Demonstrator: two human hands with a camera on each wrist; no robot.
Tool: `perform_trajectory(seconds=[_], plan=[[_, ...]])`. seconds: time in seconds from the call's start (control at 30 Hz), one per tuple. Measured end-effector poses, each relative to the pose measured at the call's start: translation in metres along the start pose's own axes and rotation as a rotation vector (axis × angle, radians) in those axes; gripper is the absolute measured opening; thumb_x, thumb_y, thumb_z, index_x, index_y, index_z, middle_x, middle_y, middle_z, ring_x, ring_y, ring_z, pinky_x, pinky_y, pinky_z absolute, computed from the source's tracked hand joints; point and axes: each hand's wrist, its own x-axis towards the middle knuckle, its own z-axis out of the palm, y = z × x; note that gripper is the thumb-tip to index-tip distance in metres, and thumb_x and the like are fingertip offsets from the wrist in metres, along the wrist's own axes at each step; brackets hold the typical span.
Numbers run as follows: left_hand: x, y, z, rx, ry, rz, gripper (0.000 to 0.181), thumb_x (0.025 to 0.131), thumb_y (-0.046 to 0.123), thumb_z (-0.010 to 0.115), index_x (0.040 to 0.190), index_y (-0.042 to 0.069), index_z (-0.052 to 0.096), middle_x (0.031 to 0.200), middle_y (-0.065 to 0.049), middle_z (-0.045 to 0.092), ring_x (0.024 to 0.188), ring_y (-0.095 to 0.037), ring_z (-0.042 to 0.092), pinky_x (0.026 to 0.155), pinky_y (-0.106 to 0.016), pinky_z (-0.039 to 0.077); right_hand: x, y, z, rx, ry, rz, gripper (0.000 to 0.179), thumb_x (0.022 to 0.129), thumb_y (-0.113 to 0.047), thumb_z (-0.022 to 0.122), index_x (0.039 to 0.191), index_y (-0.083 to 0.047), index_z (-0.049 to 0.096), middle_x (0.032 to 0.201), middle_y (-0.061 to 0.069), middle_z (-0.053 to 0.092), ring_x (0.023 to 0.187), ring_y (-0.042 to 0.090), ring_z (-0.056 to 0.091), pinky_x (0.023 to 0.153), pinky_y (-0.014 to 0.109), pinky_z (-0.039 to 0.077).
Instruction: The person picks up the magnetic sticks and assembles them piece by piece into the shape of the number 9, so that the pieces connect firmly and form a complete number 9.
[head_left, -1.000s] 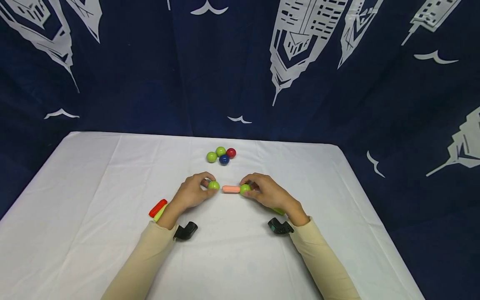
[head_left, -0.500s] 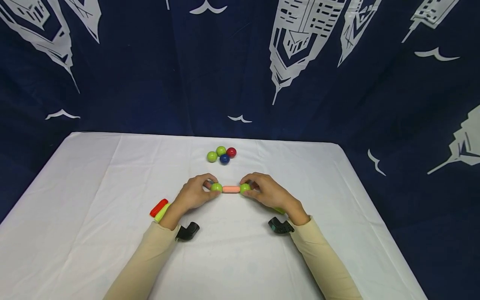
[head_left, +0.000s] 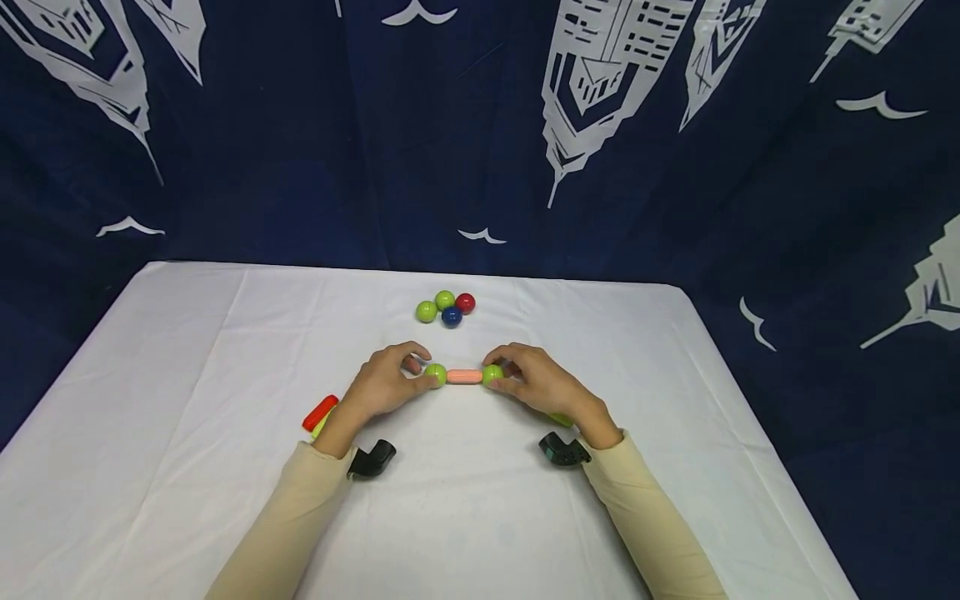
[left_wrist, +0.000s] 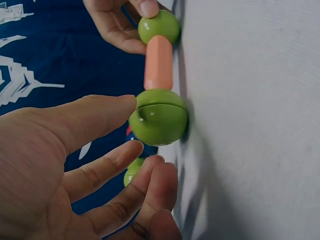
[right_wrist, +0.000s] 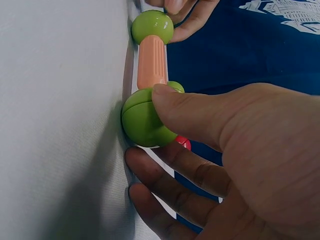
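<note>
Near the middle of the head frame, the left hand (head_left: pixel 390 379) has its thumb against the left green ball (head_left: pixel 437 374), its fingers bent loosely around the ball; whether every fingertip touches I cannot tell. Just across from it, right of centre, the right hand (head_left: pixel 536 379) pinches the right green ball (head_left: pixel 492 374), thumb on the near side and its other fingers half bent, spread apart in the right wrist view. Between the two balls lies a grooved coral rod (head_left: pixel 464 377), level across the centre of the frame, a ball touching each of its ends.

Under the right wrist, a yellow-green piece (head_left: pixel 561 420) is partly hidden. Beside the left wrist, left of centre, a red stick (head_left: pixel 320 412) lies slanted along a yellow-green stick (head_left: pixel 322 424), which the wrist partly covers. Each wrist carries a black device (head_left: pixel 372 458), and beige sleeves (head_left: pixel 285 525) run out at the bottom edge.

Above the hands, in the upper middle of the table, a bunch holds two more green balls (head_left: pixel 426 312), a red ball (head_left: pixel 465 303) and a blue ball (head_left: pixel 452 317). All of it sits on a white tablecloth (head_left: pixel 465 533). A dark blue backdrop (head_left: pixel 450 150) with white buildings and birds fills the top
</note>
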Motion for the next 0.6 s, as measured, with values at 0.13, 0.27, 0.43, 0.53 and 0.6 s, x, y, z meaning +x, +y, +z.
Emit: perform_trajectory(seconds=[0.13,0.27,0.43,0.53,0.6], plan=[[-0.005,0.000,-0.008,0.013,0.009,0.011,0.036,0.087,0.027,0.078,0.119,0.012,0.068,0.103,-0.008,0.070,0.095,-0.025,0.060,0.080,-0.038,0.045,0.000,0.001,-0.001,0.006,0.006,-0.003,0.029,0.094,-0.010,0.070,0.122,-0.009,0.065,0.117,0.005,0.067,0.100,0.020,0.061,0.093,0.040,0.051],[-0.013,-0.002,-0.018,0.019,0.015,0.013,0.037,0.087,0.027,0.077,0.120,0.012,0.067,0.105,-0.007,0.071,0.092,-0.025,0.059,0.077,-0.035,0.044,0.000,0.002,-0.001,0.012,0.004,0.002,0.029,0.094,-0.010,0.070,0.123,-0.009,0.065,0.117,0.004,0.067,0.100,0.019,0.061,0.092,0.040,0.051],[-0.025,-0.009,-0.031,-0.025,-0.009,-0.016,0.037,0.089,0.028,0.075,0.121,0.013,0.067,0.105,-0.005,0.068,0.090,-0.023,0.057,0.073,-0.032,0.043,0.000,0.002,0.000,0.003,0.000,-0.004,0.030,0.094,-0.011,0.070,0.123,-0.008,0.065,0.117,0.004,0.066,0.098,0.019,0.059,0.091,0.039,0.050],[-0.033,-0.016,-0.040,-0.039,-0.020,-0.031,0.037,0.090,0.029,0.074,0.122,0.012,0.067,0.105,-0.005,0.067,0.086,-0.021,0.059,0.071,-0.032,0.044,0.001,0.002,0.000,0.000,0.001,-0.010,0.030,0.094,-0.012,0.071,0.123,-0.008,0.065,0.116,0.004,0.066,0.097,0.019,0.058,0.091,0.038,0.050],[-0.039,-0.021,-0.048,-0.044,-0.030,-0.032,0.037,0.091,0.028,0.073,0.123,0.011,0.066,0.107,-0.007,0.067,0.081,-0.019,0.060,0.070,-0.032,0.045,0.001,0.003,0.001,-0.001,0.000,-0.009,0.029,0.094,-0.012,0.071,0.123,-0.009,0.065,0.115,0.004,0.066,0.097,0.018,0.058,0.091,0.037,0.050]])
